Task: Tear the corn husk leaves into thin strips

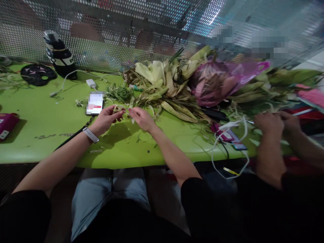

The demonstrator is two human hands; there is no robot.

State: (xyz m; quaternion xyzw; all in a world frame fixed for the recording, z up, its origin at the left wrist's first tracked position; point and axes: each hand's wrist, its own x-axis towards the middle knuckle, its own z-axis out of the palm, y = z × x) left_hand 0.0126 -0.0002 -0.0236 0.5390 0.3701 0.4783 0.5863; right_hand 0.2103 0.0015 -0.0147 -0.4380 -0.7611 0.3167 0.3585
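Observation:
My left hand (109,117) is closed, thumb and fingers pinching a pale strip of corn husk (117,109) above the green tabletop. Close beside it, my right hand (141,118) is closed too, its thumb and forefinger pinched on the strip's other end; a pale scrap hangs under those fingertips. Just behind both hands lies a tangle of thin green husk shreds (118,92). A lit phone (95,104) rests on the table to the left of my left hand. Small husk scraps are scattered below my hands.
A heap of corn husks (174,87) and a pink plastic bag (215,81) stand at the back. A dark bottle (59,55), black fan-like disc (37,74) and white cable (63,81) lie left. At right are another person's hands (275,123), a second phone (236,141) and loops of cable.

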